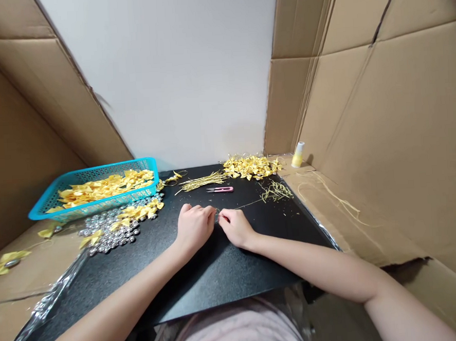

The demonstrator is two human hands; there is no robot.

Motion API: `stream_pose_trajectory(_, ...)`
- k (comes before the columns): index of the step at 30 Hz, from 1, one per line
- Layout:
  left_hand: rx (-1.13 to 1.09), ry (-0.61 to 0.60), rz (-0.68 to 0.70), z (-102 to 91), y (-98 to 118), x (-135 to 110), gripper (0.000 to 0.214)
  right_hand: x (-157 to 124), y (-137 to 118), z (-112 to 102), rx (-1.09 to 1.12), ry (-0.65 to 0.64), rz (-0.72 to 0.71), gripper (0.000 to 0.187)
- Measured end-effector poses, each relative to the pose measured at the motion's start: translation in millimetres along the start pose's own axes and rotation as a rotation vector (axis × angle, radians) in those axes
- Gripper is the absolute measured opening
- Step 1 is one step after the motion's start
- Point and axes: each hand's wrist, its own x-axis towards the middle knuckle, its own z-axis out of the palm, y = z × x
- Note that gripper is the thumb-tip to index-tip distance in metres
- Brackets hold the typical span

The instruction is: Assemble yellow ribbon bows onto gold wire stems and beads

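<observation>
My left hand (195, 225) and my right hand (235, 226) rest close together on the black mat (203, 275), both with fingers curled into a pinch. Between their fingertips runs a thin gold string (245, 206) that trails off to the right toward a small tangle of gold strings (276, 191). What else the fingers enclose is too small to make out. Pink thread snips (220, 189) lie just beyond my hands.
A teal basket (97, 174) of yellow ribbon bows stands at the left, with silver bells (108, 232) and loose bows beside it. A bundle of gold strings (203, 181), a pile of finished yellow bows (251, 166) and a small yellow bottle (298, 155) sit at the back. Cardboard walls enclose both sides.
</observation>
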Motion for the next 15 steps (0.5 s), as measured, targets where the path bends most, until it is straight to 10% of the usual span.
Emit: stream_pose_trajectory(15, -0.193, -0.100, -0.097, -3.7, -2.4, 2.2, 0.031, -1.1, -1.8, -5.1, -0.381, -0.093, -0.130, 0.022)
